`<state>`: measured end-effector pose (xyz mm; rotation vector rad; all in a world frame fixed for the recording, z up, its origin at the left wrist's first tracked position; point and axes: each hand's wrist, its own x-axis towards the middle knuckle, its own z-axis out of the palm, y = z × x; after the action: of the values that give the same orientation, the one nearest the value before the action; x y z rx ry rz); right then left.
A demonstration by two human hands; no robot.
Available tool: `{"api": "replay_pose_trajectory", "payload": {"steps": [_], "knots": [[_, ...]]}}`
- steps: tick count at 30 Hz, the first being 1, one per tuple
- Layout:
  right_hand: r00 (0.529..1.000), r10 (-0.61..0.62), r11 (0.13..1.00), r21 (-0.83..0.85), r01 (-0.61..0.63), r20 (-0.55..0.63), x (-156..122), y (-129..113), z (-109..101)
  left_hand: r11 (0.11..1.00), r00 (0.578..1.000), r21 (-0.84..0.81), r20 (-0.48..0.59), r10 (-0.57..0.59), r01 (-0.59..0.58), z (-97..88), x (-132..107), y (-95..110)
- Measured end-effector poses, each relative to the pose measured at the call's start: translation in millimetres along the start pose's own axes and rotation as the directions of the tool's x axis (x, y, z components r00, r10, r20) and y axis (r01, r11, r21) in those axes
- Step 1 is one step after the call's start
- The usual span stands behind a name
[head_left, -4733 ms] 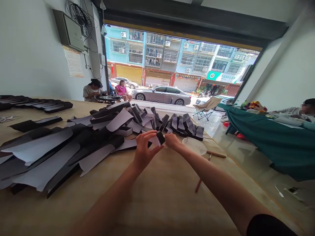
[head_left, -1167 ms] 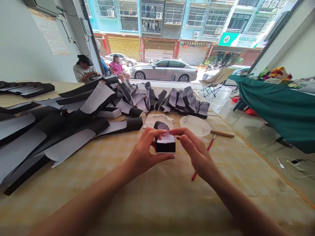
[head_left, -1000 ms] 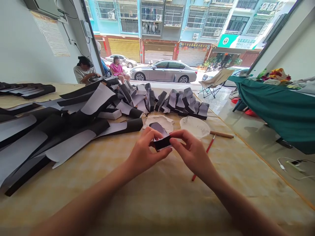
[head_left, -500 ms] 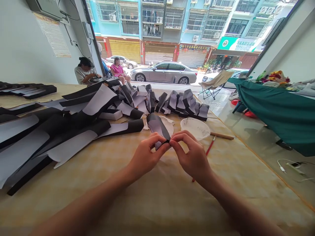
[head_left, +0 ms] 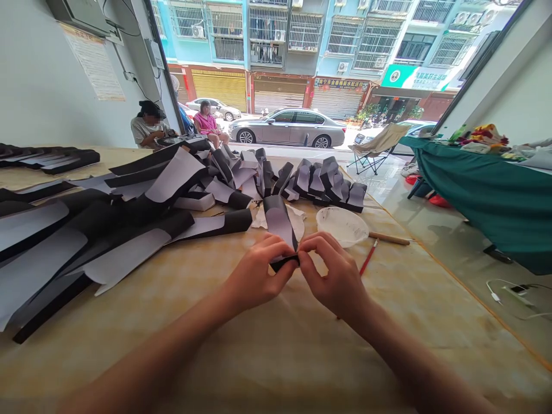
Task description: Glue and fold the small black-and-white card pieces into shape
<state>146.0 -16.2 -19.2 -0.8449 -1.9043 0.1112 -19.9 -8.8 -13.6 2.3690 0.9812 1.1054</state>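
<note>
Far to the left of the white dish (head_left: 342, 227), a loose heap of flat sheets (head_left: 107, 230), black on one face and white on the other, sprawls over the yellowish table (head_left: 259, 356). Behind the dish and a little to its left, a row of folded pieces (head_left: 321, 184) in the same black and white stands packed together.

Just left of the dish and nearer the camera, the left hand (head_left: 254, 276) is closed in a pinch, thumb and fingertips pressed on the bottom end of a card strip (head_left: 280, 221). The strip is narrow and rises from the fingers, leaning away toward the row. Its facing side is pale grey-white, shading darker toward the top, and its edges and back are black. Its lower end shows as a short black band between the two hands and seems to be folded back on itself, though the fingers cover most of it. A crumpled white cloth (head_left: 299, 217) lies behind the strip, touching the dish's left side.

The right hand (head_left: 336, 279), directly in front of the dish, is also closed on that lower end, its fingertips meeting those of the left hand. A red stick (head_left: 368, 257) lies just right of this hand, at the dish's near right edge, and a wooden handle (head_left: 390, 237) rests right of the dish.
</note>
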Motion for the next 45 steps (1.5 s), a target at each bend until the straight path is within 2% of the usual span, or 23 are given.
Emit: {"api": "replay_pose_trajectory", "payload": {"steps": [4, 8, 11, 13, 15, 18, 23, 33, 39, 42, 45], "knots": [[0.988, 0.061, 0.994, 0.085, -0.074, 0.140, 1.2, 0.5, -7.4, 1.000, 1.000, 0.004, -0.004, -0.012, 0.012, -6.8, -1.0, 1.0], [0.962, 0.178, 0.953, 0.206, -0.221, 0.205, 2.4, 1.6, -9.0, 0.997, 0.991, -0.076, -0.136, -0.002, -0.008, -11.4, -0.3, -0.4], [0.926, 0.321, 0.822, 0.427, -0.377, 0.199, 4.1, 1.0, -7.1, 0.979, 0.968, -0.186, -0.247, 0.039, -0.087, -10.6, 0.0, -2.7], [0.893, 0.395, 0.705, 0.552, -0.445, 0.215, 5.1, -0.7, -6.7, 0.973, 0.964, -0.192, -0.255, 0.074, -0.126, -8.9, -0.2, -4.5], [0.869, 0.422, 0.635, 0.601, -0.486, 0.257, 5.5, -3.0, -7.7, 0.981, 0.965, -0.138, -0.242, 0.099, -0.135, -7.3, -0.5, -6.5], [0.862, 0.431, 0.657, 0.563, -0.502, 0.266, 4.9, -5.7, -10.8, 0.985, 0.959, -0.056, -0.240, 0.148, -0.166, -6.0, -0.6, -8.5], [0.860, 0.436, 0.700, 0.502, -0.509, 0.264, 4.7, -5.5, -14.7, 0.969, 0.954, -0.016, -0.179, 0.242, -0.248, -5.4, -0.3, -7.7], [0.867, 0.442, 0.741, 0.452, -0.497, 0.230, 2.4, -6.1, -12.2, 0.958, 0.940, 0.040, -0.184, 0.286, -0.283, -4.6, 0.3, -5.4], [0.830, 0.503, 0.687, 0.472, -0.553, 0.240, 4.0, -8.5, -10.3, 0.941, 0.929, 0.060, -0.151, 0.339, -0.333, -1.8, 0.1, -4.8], [0.829, 0.529, 0.686, 0.484, -0.543, 0.180, 4.2, -12.1, -7.7, 0.944, 0.929, 0.075, -0.169, 0.330, -0.322, 1.5, -1.3, -4.3], [0.820, 0.547, 0.664, 0.508, -0.549, 0.170, 3.5, -13.6, -5.6, 0.940, 0.918, 0.097, -0.202, 0.341, -0.327, 3.4, -2.1, -4.2]]}}
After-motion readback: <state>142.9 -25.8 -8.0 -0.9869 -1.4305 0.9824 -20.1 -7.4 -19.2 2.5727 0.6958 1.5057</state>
